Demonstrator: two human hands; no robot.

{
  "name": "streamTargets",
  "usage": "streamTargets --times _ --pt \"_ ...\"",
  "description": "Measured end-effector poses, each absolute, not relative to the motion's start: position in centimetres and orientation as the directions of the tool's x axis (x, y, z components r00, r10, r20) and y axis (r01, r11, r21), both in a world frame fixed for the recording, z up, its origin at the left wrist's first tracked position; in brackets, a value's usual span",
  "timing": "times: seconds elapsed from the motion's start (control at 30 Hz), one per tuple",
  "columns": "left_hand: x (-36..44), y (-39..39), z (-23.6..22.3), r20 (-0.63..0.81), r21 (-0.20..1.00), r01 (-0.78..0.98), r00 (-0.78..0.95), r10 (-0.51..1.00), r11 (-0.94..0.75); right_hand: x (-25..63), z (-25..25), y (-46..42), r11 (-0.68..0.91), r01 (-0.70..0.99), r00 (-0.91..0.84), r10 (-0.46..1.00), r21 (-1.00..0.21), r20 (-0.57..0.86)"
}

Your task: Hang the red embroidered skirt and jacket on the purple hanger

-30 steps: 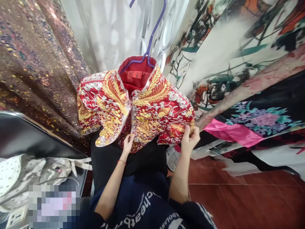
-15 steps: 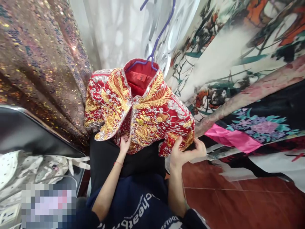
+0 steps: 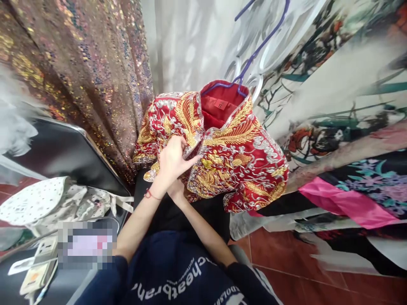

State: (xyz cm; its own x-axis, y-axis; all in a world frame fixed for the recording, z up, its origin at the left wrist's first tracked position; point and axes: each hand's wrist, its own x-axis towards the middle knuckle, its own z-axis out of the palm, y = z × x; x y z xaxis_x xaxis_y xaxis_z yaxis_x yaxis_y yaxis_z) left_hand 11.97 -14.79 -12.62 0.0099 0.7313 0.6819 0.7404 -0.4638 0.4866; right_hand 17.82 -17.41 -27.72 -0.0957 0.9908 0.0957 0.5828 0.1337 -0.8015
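Note:
A red jacket thick with gold and silver embroidery hangs on a purple hanger in front of me. My left hand, a red string on its wrist, lies on the jacket's front opening with fingers curled on the silver-trimmed edge. My right hand reaches in just below the left one, at the jacket's hem. Its fingers are hidden behind my left hand and the cloth. A black garment hangs under the jacket.
Brown sequin fabric hangs at left and a sheer white curtain behind. Printed cloths and a pink one fill the right. A black seat holds a dotted white bag and a power strip. Red floor tiles lie below.
My right hand let go of the jacket's right sleeve hem and moved left under the front. My left hand rose from the hem to the front opening. The view shifted left.

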Motion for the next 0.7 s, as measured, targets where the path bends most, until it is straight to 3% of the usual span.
streamTargets --times 0.13,0.23,0.33,0.53,0.7 --pt "13.7 -14.2 -12.2 0.683 0.526 0.735 -0.067 0.727 -0.427 17.3 -27.4 -18.4 0.242 0.462 -0.188 0.967 -0.853 0.172" --pt "13.5 -15.3 -10.1 0.747 0.581 0.631 -0.164 0.644 -0.514 17.1 -27.1 -20.8 0.334 0.34 -0.263 0.931 -0.879 0.252" --pt "13.2 -16.8 -7.0 0.813 0.548 0.579 -0.196 0.549 -0.604 18.4 -26.6 -23.4 0.377 0.247 -0.262 0.913 -0.892 0.313" --pt "14.4 -18.7 -4.9 0.906 0.411 0.635 -0.204 0.372 -0.654 25.1 -26.9 -25.8 0.343 0.245 -0.06 0.939 -0.907 0.338" --pt "18.5 -16.2 -9.2 0.86 0.371 0.686 0.0 0.51 -0.626 28.3 -29.6 -22.8 0.193 0.303 0.267 0.923 -0.933 0.278"
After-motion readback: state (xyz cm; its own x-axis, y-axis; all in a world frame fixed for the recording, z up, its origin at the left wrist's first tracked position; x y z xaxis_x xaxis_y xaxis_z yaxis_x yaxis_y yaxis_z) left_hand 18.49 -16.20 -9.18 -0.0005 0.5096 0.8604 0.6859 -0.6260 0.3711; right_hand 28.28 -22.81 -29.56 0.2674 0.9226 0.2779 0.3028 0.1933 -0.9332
